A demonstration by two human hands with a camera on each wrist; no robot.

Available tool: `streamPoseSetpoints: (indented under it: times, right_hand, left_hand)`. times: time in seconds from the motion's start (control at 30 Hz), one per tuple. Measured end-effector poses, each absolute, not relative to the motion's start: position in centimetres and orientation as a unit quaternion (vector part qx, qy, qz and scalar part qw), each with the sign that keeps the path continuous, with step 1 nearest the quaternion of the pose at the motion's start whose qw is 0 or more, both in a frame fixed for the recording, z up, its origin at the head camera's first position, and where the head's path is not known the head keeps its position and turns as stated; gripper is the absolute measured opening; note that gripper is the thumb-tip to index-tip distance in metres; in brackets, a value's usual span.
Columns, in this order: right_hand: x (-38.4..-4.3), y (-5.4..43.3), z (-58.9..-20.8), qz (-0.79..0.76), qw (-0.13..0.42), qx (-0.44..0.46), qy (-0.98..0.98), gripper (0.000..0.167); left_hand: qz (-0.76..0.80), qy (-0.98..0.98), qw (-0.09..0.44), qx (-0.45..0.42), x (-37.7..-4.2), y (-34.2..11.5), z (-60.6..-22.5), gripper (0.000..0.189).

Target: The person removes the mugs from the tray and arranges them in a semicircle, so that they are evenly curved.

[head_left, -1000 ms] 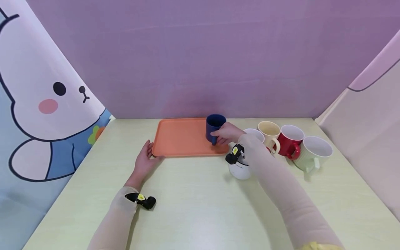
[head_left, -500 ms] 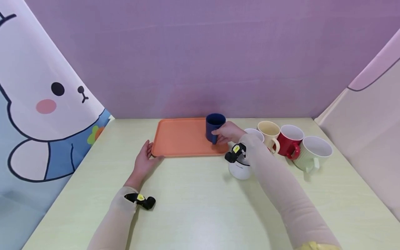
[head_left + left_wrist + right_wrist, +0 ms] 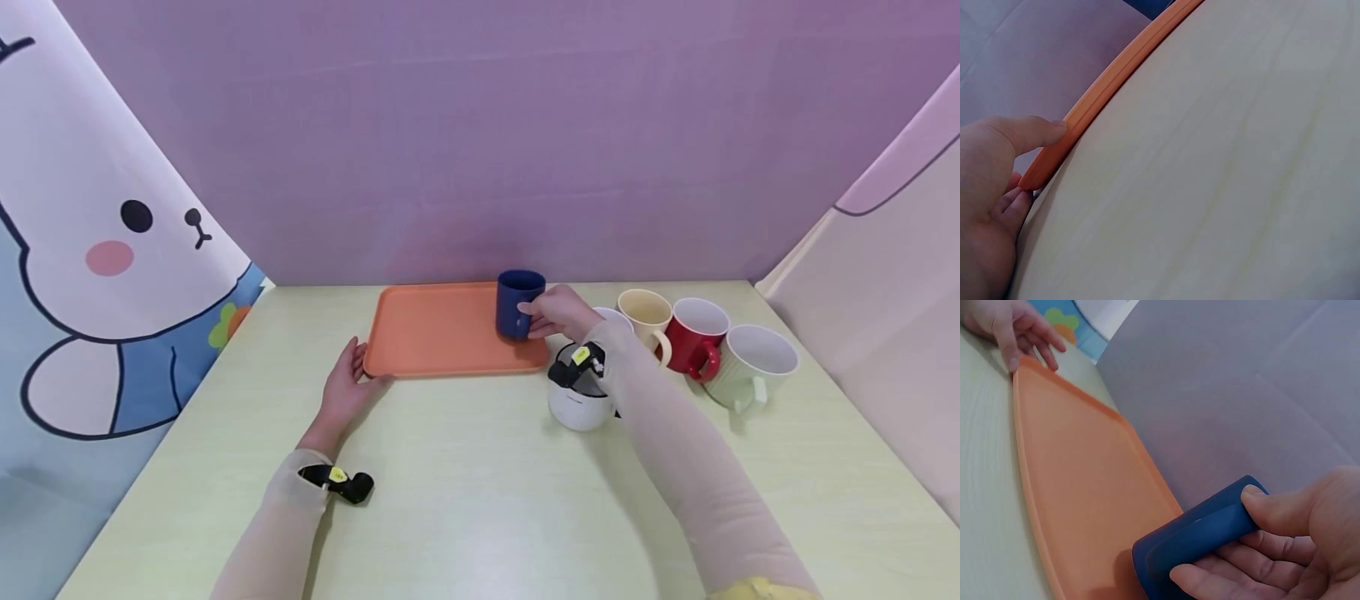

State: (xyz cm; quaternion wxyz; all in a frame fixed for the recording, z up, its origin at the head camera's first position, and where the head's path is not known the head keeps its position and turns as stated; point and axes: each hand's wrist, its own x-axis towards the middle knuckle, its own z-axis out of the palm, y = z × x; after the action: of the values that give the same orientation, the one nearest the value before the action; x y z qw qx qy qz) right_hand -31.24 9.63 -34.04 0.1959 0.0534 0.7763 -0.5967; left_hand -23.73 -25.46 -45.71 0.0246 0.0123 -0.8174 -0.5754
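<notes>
A dark blue mug [image 3: 516, 304] stands upright at the right end of an orange tray [image 3: 435, 333]. My right hand [image 3: 562, 312] grips it by the handle, thumb near the top and fingers along the side, as the right wrist view shows up close. At the tray's near left corner is my left hand [image 3: 349, 387]. Its thumb [image 3: 1044, 129] lies against the front rim while the fingers bend round the corner, partly hidden behind the edge.
A white vessel with a dark rim [image 3: 579, 410] stands right of the tray, partly behind the right wrist camera. Beyond it are a white mug [image 3: 615, 317], a cream mug [image 3: 643, 310], a red mug [image 3: 688, 342] and a pale green mug [image 3: 753, 362]. A purple backdrop [image 3: 480, 150] borders the back.
My right hand has shifted slightly right and back, and the blue mug's handle has swung from facing front toward the right. The left hand and tray hold still.
</notes>
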Motion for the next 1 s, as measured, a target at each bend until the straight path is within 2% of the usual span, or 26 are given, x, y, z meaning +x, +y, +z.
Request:
streamPoseSetpoints:
  times: [0.17,0.47,1.0]
  right_hand:
    - [-30.7,10.2,-33.4,-0.604,0.186,0.046,0.774,0.02]
    - [-29.4,11.2,-31.5,-0.611,0.156,0.017,0.776,0.035]
    - [-26.9,14.7,-28.9,-0.605,0.105,-0.004,0.789,0.03]
  left_hand:
    - [-0.582,-0.812,0.022,0.009,-23.8,-25.4,-45.7,0.098]
    - [-0.583,-0.812,0.015,0.013,-24.1,-25.3,-45.5,0.099]
    - [-0.583,-0.812,0.024,0.007,-24.2,-25.4,-45.7,0.097]
